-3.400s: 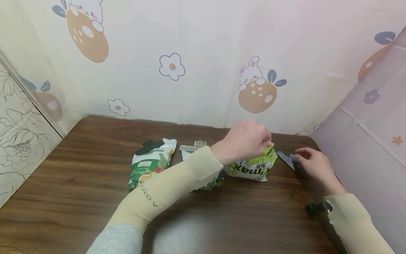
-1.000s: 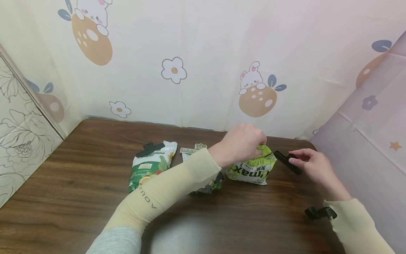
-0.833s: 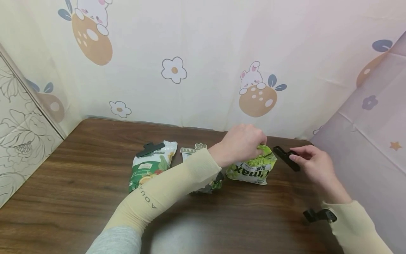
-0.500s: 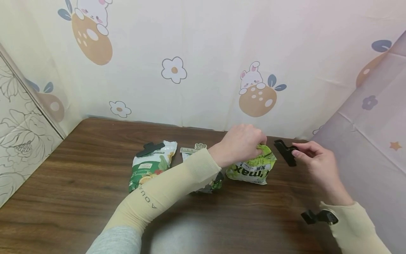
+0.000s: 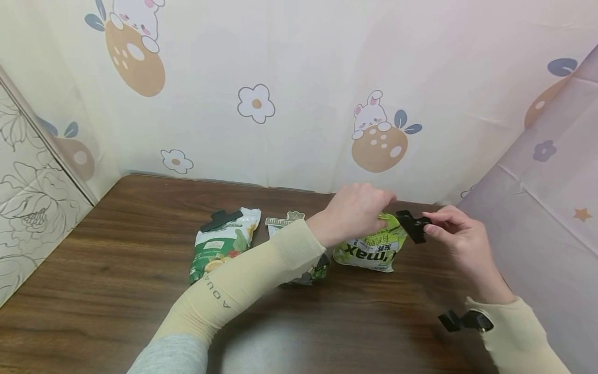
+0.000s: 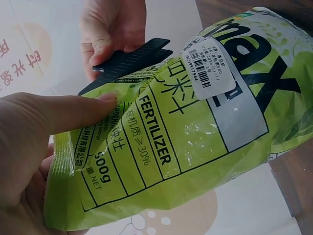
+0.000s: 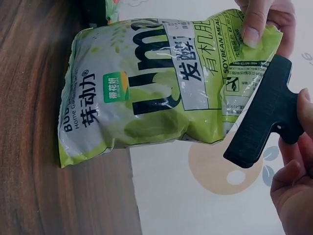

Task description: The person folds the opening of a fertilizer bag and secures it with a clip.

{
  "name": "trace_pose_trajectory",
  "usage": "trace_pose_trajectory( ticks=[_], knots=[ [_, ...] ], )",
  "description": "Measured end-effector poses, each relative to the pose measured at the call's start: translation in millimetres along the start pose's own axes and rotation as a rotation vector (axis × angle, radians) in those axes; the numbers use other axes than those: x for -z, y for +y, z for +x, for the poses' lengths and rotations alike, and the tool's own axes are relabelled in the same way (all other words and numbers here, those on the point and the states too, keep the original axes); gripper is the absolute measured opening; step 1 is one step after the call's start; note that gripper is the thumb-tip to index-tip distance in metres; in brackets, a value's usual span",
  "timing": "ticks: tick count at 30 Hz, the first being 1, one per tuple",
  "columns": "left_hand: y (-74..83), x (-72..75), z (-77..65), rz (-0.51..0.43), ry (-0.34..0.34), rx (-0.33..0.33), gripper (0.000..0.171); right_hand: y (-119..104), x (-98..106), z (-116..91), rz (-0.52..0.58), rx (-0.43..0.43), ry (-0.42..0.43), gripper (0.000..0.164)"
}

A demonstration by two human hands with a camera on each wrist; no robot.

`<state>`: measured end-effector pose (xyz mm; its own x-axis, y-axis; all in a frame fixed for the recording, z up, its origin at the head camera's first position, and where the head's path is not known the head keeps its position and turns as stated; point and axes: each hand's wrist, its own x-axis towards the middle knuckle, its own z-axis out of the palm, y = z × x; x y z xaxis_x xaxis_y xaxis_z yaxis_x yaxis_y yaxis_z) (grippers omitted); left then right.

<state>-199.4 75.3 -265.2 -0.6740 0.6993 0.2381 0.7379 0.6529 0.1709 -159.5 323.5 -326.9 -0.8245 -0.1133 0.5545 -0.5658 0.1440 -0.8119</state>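
My left hand (image 5: pixel 357 210) pinches the top edge of a green-and-white fertilizer bag (image 5: pixel 369 252), with the thumb lying over the folded plastic in the left wrist view. The bag stands on the table. Just to its right, my right hand (image 5: pixel 467 246) holds a black bag clip (image 5: pixel 413 227) by its handles between thumb and fingers. In the left wrist view the clip (image 6: pixel 129 63) has its two long bars parted at the bag's top edge. The right wrist view has the clip (image 7: pixel 264 115) alongside the bag's top (image 7: pixel 239 103); whether it bites on the plastic I cannot tell.
A green-and-white bag (image 5: pixel 217 249) with a black clip (image 5: pixel 221 220) on its top lies at the left of the wooden table (image 5: pixel 117 291). Between the two is another bag (image 5: pixel 310 272), mostly hidden by my left sleeve (image 5: pixel 243 275), with a pale green clip (image 5: pixel 280 220). A printed curtain (image 5: pixel 299 145) hangs behind.
My right hand has picked the black clip up off the table, turned it and brought it left to the bag's top. The left hand keeps its hold, its index finger now lifted slightly.
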Motion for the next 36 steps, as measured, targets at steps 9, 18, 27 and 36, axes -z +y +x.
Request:
trace_pose_trajectory(
  ticks=[9, 18, 27, 36],
  knots=[
    [-0.5, 0.2, 0.0, -0.011, -0.007, 0.006, 0.036, -3.6, -3.0, 0.7, 0.040, 0.035, -0.009, 0.029],
    [-1.1, -0.3, -0.5, -0.005, 0.006, -0.002, 0.038, -6.9, -7.3, 2.1, 0.022, 0.035, -0.031, 0.030],
    [-1.4, 0.0, 0.1, -0.012, 0.008, -0.014, 0.041, -3.9, -14.9, 5.5, 0.012, 0.035, -0.049, 0.031],
    [0.1, 0.5, -0.2, -0.018, -0.023, -0.018, 0.045, -0.3, -17.5, 4.2, -0.015, 0.005, -0.066, 0.032]
  ],
)
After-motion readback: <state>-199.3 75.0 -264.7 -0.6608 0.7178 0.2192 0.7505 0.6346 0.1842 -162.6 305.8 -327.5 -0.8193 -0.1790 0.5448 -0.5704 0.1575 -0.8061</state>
